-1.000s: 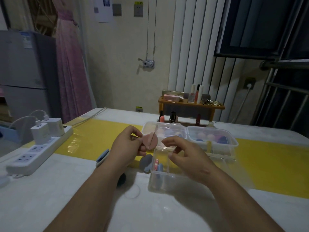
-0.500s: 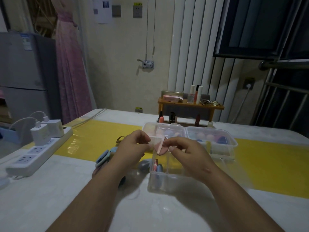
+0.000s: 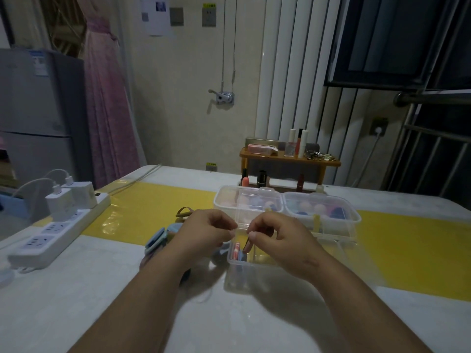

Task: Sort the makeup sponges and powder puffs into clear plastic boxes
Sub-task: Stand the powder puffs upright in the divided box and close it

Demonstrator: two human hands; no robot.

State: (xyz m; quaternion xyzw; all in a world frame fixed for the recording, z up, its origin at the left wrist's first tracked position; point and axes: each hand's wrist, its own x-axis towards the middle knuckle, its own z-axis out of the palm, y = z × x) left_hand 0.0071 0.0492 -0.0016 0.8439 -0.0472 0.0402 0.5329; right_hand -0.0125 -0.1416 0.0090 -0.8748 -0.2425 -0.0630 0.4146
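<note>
A small clear box (image 3: 255,263) stands open on the table in front of me, its lid (image 3: 257,210) upright behind it. My right hand (image 3: 280,240) pinches a pink powder puff (image 3: 246,247) on edge and holds it down inside the box, beside pink and blue puffs (image 3: 237,251) standing at the left wall. My left hand (image 3: 206,233) hovers at the box's left rim with curled fingers and nothing visible in them. Several loose blue puffs (image 3: 163,235) lie left of my left wrist. A grey puff (image 3: 219,253) peeks out under my left hand.
Two closed clear boxes (image 3: 229,200) (image 3: 323,208) filled with coloured sponges sit behind. A brown loop (image 3: 184,212) lies on the yellow strip (image 3: 153,207). A power strip (image 3: 51,234) with chargers lies at the left. A wooden shelf (image 3: 288,161) with cosmetics stands at the back.
The pink puff passed from my left hand to my right and went down into the near box. My left hand let go and stays by the rim.
</note>
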